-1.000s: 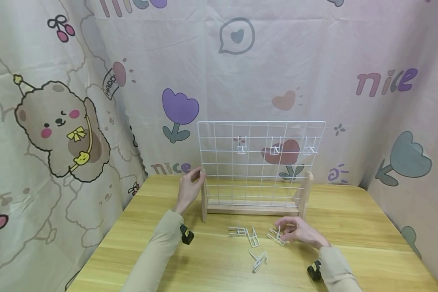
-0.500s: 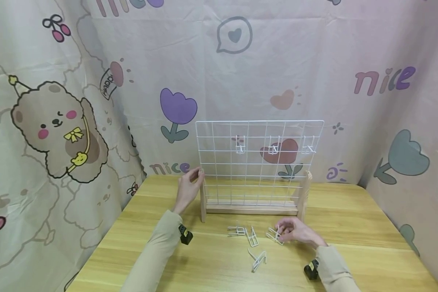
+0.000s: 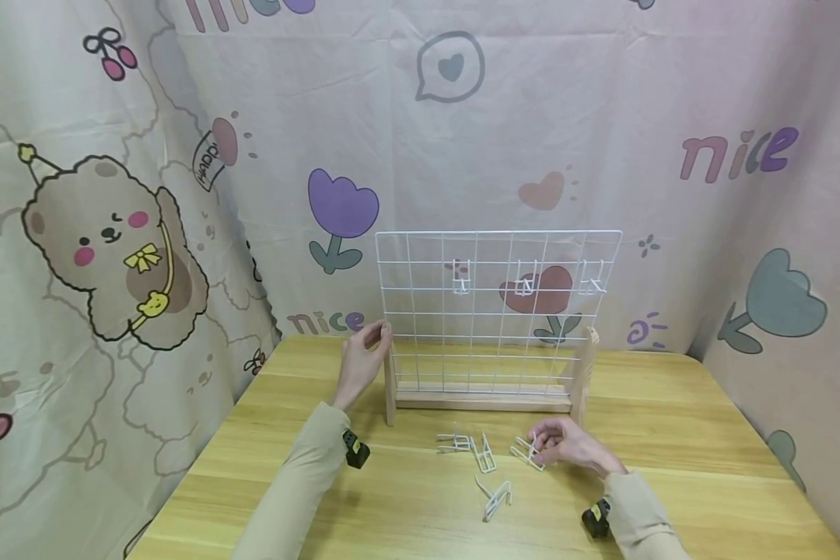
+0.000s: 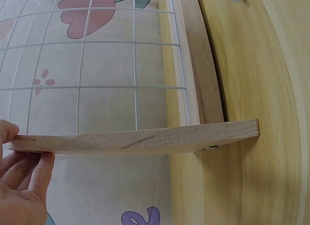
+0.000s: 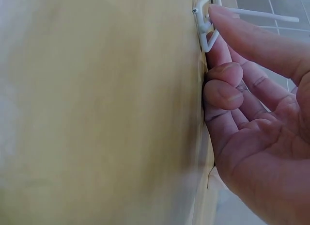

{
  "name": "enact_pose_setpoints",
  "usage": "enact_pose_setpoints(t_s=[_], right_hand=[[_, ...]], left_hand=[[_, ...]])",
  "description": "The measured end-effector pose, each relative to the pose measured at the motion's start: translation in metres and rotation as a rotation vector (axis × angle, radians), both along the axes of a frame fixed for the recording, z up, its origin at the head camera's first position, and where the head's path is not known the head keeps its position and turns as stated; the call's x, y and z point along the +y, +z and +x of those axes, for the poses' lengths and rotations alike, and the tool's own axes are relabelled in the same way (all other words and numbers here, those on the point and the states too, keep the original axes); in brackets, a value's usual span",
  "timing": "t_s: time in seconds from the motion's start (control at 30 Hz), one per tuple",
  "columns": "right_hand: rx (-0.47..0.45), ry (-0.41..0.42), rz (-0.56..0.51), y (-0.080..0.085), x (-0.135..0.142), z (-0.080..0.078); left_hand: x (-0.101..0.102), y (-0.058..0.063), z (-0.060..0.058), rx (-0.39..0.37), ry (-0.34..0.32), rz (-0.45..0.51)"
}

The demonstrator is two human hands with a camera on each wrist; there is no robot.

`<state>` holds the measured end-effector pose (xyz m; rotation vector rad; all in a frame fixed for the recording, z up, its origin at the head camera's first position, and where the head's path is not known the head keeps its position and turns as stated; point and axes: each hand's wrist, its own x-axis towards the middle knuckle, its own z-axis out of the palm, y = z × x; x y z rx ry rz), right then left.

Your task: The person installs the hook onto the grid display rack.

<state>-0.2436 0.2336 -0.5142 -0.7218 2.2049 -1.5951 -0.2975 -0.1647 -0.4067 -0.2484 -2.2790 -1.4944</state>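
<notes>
A white wire grid panel (image 3: 483,314) stands upright in a wooden base (image 3: 483,401). My left hand (image 3: 362,362) pinches the top of its left wooden post (image 4: 145,140) between thumb and fingers. On the table before the base, my right hand (image 3: 570,446) holds a white wire hook (image 5: 202,28), the thumb pressed against it. Part of that hook is hidden by the fingers. Three similar hooks hang on the panel's upper rows: a left one (image 3: 461,286), a middle one (image 3: 525,287) and a right one (image 3: 592,285).
Loose white hooks lie on the wooden table (image 3: 406,498): one at the left (image 3: 455,443), one beside it (image 3: 486,459), and one nearer the front (image 3: 495,502). A patterned curtain (image 3: 455,155) hangs behind and at both sides.
The head view has shifted slightly. My right fingers have drawn in a little on the hook, which stays at about the same place on the table. My left hand keeps its grip on the post.
</notes>
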Motion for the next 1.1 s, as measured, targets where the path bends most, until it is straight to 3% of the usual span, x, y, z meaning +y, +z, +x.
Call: enact_pose_setpoints(t_s=[0.53, 1.1], right_hand=[[-0.02, -0.023, 0.023, 0.0035, -0.0016, 0.0017], [-0.012, -0.067, 0.128, 0.0044, -0.0012, 0.0033]], left_hand=[[0.0002, -0.0008, -0.0013, 0.016, 0.003, -0.007], [-0.0001, -0.0009, -0.0006, 0.015, 0.009, -0.011]])
